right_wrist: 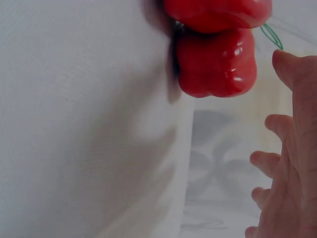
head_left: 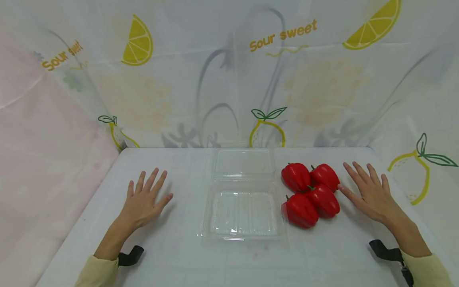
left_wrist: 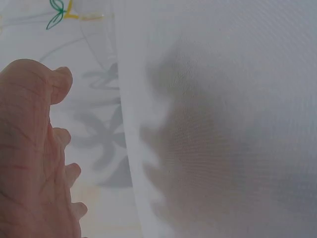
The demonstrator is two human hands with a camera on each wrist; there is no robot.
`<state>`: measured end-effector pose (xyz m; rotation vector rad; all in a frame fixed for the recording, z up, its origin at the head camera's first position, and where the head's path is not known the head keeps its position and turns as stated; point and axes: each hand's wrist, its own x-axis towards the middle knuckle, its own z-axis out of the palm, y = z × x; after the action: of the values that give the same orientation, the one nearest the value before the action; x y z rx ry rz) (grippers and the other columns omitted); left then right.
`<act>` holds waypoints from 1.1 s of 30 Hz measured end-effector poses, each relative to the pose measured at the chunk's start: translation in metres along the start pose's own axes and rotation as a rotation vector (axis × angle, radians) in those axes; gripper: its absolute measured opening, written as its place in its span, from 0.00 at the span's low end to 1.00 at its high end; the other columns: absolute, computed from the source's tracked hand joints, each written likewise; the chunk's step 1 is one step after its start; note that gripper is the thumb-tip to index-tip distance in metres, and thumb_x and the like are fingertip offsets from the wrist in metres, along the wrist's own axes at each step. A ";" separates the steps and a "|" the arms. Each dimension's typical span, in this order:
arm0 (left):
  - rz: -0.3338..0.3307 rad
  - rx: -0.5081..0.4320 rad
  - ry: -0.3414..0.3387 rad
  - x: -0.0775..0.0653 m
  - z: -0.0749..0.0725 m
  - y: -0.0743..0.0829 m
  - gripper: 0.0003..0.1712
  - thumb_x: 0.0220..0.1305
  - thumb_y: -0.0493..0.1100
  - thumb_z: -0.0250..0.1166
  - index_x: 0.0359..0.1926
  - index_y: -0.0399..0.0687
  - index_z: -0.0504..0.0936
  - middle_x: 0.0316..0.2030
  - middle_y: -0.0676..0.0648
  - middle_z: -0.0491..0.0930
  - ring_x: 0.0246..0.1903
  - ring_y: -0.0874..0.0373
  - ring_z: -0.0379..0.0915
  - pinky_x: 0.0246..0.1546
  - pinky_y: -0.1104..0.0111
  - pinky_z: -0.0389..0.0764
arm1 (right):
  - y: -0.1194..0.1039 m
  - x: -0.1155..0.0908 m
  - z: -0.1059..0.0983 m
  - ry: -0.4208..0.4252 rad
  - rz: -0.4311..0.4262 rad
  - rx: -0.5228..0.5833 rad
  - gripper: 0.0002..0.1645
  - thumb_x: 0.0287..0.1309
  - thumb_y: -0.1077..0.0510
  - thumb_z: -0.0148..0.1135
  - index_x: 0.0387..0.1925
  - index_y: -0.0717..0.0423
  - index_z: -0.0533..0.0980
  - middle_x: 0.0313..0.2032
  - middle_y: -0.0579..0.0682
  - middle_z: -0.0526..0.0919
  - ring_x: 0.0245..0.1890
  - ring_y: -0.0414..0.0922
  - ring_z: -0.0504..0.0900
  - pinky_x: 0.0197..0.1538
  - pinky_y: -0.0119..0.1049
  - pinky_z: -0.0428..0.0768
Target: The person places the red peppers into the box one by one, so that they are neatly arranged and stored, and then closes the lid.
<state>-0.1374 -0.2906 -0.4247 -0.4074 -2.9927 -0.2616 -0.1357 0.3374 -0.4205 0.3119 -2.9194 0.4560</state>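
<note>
Several red bell peppers [head_left: 300, 211] with green stems lie clustered on the right half of the table. Beside them, at the middle, a clear plastic clamshell box [head_left: 245, 209] lies unfolded, its lid [head_left: 244, 162] laid back toward the wall. My left hand [head_left: 143, 203] hovers over the table left of the box, fingers spread, holding nothing. Spread likewise, my right hand [head_left: 373, 195] hovers just right of the peppers and holds nothing. In the right wrist view a pepper [right_wrist: 218, 64] is near the thumb, with a gap between them.
A white cloth covers the table [head_left: 172, 259]. Behind it hangs a curtain [head_left: 186, 79] printed with lemons and lettering, and a pink cloth [head_left: 46, 159] hangs at the left. Dark wrist-camera mounts [head_left: 131, 256] stick out by both sleeves.
</note>
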 end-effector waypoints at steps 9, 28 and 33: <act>0.024 -0.003 0.012 0.002 0.002 0.008 0.47 0.69 0.68 0.50 0.79 0.53 0.48 0.76 0.38 0.46 0.72 0.30 0.35 0.65 0.32 0.38 | -0.003 0.001 -0.004 0.008 -0.011 0.031 0.50 0.63 0.44 0.60 0.78 0.51 0.46 0.70 0.71 0.52 0.71 0.73 0.40 0.63 0.75 0.31; 0.140 -0.094 0.025 0.000 -0.001 0.036 0.48 0.66 0.67 0.57 0.78 0.55 0.50 0.76 0.42 0.48 0.74 0.35 0.37 0.67 0.37 0.44 | -0.015 0.000 -0.007 0.055 -0.102 0.192 0.49 0.57 0.50 0.68 0.76 0.52 0.56 0.68 0.67 0.62 0.65 0.70 0.56 0.62 0.76 0.48; 0.169 -0.123 0.023 -0.002 -0.002 0.043 0.49 0.65 0.66 0.58 0.78 0.54 0.49 0.76 0.41 0.49 0.73 0.35 0.39 0.67 0.37 0.49 | -0.017 -0.001 -0.008 0.063 -0.125 0.218 0.49 0.56 0.51 0.70 0.75 0.51 0.58 0.68 0.64 0.64 0.64 0.67 0.60 0.60 0.75 0.56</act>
<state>-0.1234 -0.2508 -0.4164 -0.6613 -2.9060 -0.4313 -0.1302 0.3245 -0.4079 0.4963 -2.7720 0.7515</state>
